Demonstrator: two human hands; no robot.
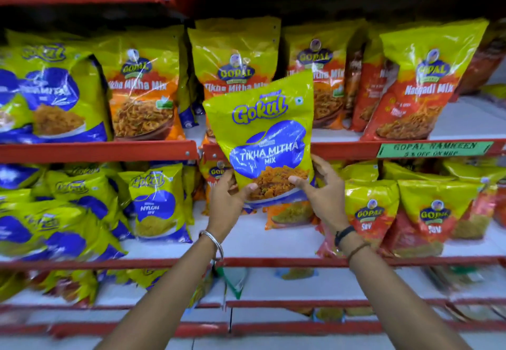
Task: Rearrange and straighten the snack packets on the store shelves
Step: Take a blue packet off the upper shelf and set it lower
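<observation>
A yellow and blue Gokul Tikha Mitha Mix packet (267,133) is held upright in front of the shelves, slightly tilted. My left hand (228,204) grips its lower left corner. My right hand (323,193) grips its lower right corner. Behind it on the upper shelf stand orange Gopal Tikha Mitha Mix packets (235,62), partly hidden by the held packet. Gokul packets (49,95) fill the upper shelf's left end.
Red metal shelf edges (95,151) run across the view. A red Gopal Nadiyadi Mix packet (421,84) stands upper right. Gokul Nylon Sev packets (156,204) lean on the middle shelf's left; Gopal Sev packets (435,215) sit right. A green offer label (434,149) is on the rail.
</observation>
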